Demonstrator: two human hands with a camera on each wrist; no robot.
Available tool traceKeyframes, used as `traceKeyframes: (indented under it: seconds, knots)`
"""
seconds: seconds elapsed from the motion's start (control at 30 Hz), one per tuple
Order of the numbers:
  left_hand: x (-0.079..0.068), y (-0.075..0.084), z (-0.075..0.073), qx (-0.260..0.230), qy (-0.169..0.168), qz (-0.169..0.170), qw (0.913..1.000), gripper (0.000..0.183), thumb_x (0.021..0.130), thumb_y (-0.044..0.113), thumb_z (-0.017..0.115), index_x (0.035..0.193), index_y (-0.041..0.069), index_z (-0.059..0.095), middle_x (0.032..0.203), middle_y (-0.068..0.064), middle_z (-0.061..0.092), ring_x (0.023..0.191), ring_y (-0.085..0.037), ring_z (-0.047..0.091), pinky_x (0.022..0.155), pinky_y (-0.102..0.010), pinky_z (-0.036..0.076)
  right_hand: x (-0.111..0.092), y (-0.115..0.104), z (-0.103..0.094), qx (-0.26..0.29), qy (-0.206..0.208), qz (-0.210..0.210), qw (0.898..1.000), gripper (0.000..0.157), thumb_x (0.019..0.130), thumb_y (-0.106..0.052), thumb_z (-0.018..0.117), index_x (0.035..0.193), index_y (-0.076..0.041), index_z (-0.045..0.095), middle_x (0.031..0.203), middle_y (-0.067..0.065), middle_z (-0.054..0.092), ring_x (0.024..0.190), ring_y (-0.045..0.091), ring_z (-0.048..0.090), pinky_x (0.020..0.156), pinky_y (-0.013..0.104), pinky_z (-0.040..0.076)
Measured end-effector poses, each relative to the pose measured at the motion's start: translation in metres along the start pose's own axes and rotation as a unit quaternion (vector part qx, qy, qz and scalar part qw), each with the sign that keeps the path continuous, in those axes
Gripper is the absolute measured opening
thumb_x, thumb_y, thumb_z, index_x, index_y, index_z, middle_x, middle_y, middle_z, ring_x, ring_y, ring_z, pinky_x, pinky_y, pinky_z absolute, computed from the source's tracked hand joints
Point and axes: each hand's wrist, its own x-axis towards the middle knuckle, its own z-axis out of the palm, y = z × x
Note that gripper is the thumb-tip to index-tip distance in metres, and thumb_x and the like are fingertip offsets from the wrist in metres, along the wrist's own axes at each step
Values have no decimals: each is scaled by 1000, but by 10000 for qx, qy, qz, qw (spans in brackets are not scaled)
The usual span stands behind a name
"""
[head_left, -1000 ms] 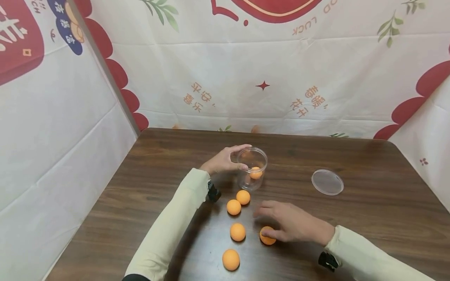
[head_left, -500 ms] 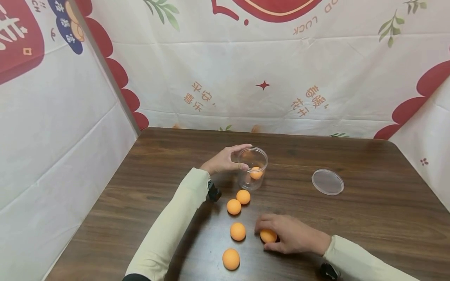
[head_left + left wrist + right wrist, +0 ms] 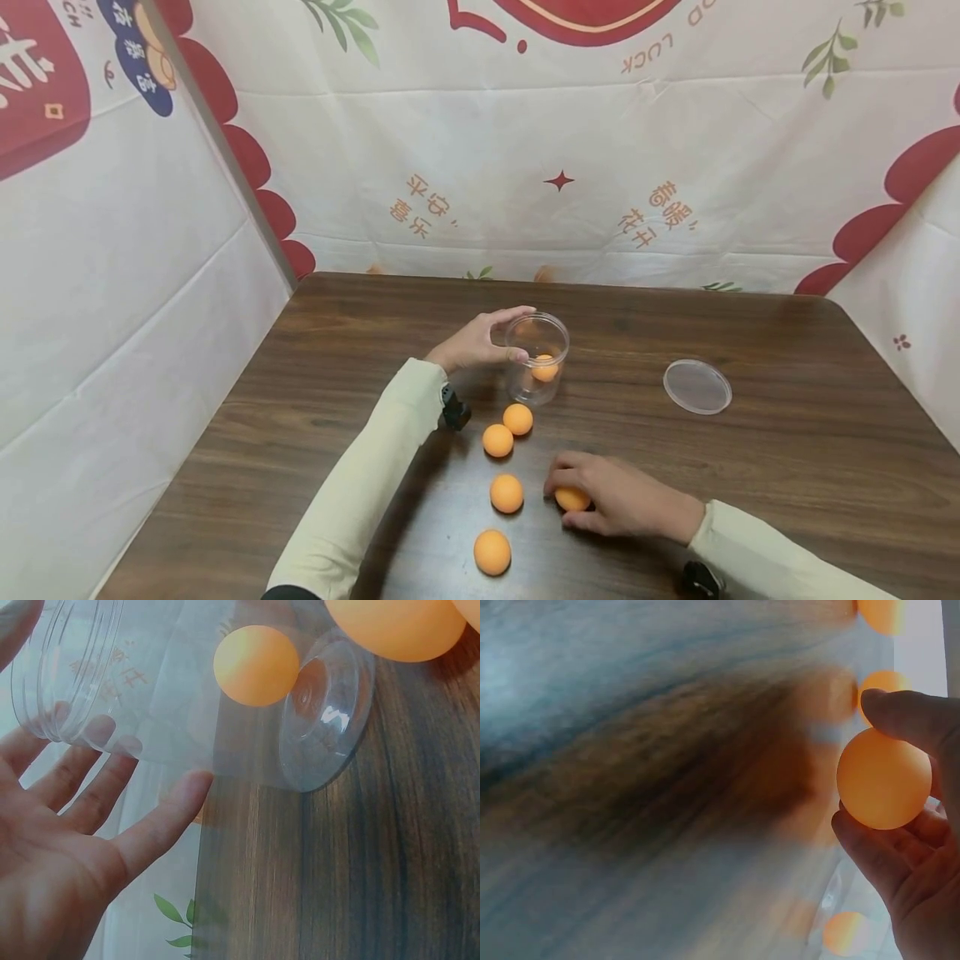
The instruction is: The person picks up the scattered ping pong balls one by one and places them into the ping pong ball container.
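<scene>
My left hand (image 3: 480, 343) grips the rim of a clear plastic jar (image 3: 525, 390) from its left side, thumb in front and fingers behind. One orange ping-pong ball (image 3: 256, 666) is inside the jar, seen through its wall. The jar stands upright and uncovered. To the near right, my right hand (image 3: 622, 497) pinches another orange ping-pong ball (image 3: 883, 778) between thumb and fingers, low at the tabletop. Several loose ping-pong balls lie left of that hand in a rough line: one ball (image 3: 518, 419) close to the jar, another (image 3: 492, 552) nearest the front.
A round clear lid (image 3: 697, 387) lies flat on the brown wooden table (image 3: 787, 433), right of the jar. Printed white cloth (image 3: 480, 150) hangs behind the table and along its sides.
My right hand has come down and a little toward me over the ball, and its thumb and fingers have closed about it. The left hand and the jar have stayed in place.
</scene>
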Motion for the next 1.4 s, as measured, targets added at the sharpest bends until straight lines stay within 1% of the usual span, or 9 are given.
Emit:
traceKeyframes:
  seconds: [0.23,0.5,0.57,0.67,0.77,0.83,1.03,1.27,1.4]
  knots:
    - [0,1,-1,-21,-2,36,10000,113,63,75,62,148,7,33,150,-12,40,139,-30,37,111,-52,30,6,1,-15,-212,201,64,9996,25,80,-23,75,102,-19,66,101,-11,54,80,-3,50,67,20,48]
    - [0,2,-1,-19,-6,39,10000,105,65,71,63,148,13,34,151,-10,39,139,-30,35,112,-51,29,15,4,-37,-426,410,144,9981,25,81,-24,76,103,-18,67,102,-9,55,82,0,53,71,25,51]
    - [0,3,-2,5,18,52,10000,97,71,63,66,148,13,35,150,-10,39,139,-30,36,112,-52,29,17,4,-42,-463,417,139,9980,25,81,-23,75,104,-16,67,103,-8,56,82,1,54,70,25,51]
    - [1,3,-2,66,50,29,10000,81,82,41,71,148,11,35,150,-11,39,138,-30,37,111,-52,29,20,5,-49,-532,442,152,9975,25,81,-21,75,104,-15,67,104,-5,56,82,4,55,69,26,51]
    - [1,3,-2,125,47,-34,9999,73,86,19,72,148,10,34,150,-10,40,138,-28,38,112,-50,30,22,6,-56,-616,454,285,9967,24,81,-21,75,104,-16,68,106,-3,56,83,5,56,69,26,51]
    - [1,3,-1,158,37,-75,9998,72,86,14,71,148,10,34,149,-10,41,137,-26,39,112,-48,31,24,7,-59,-662,491,377,9959,24,81,-20,76,103,-15,68,106,-1,55,82,6,56,68,25,51]
    - [-1,3,-2,135,57,-79,9999,71,86,16,71,148,11,35,148,-9,43,136,-24,41,111,-49,31,31,11,-71,-856,740,498,9923,26,81,-20,76,105,-14,69,103,0,53,79,6,55,65,23,50]
    - [1,1,-2,213,70,-36,9997,70,87,16,70,148,11,35,148,-11,43,134,-24,42,111,-51,31,40,13,-87,-1024,1083,522,9875,28,78,-20,79,104,-14,69,104,3,55,81,9,57,67,27,52]
    - [0,0,-1,135,-18,-43,9999,75,86,33,69,148,11,34,151,-10,38,137,-29,38,111,-51,31,45,16,-92,-1108,1223,443,9853,27,78,-16,79,103,-12,70,102,4,56,78,9,56,65,27,51]
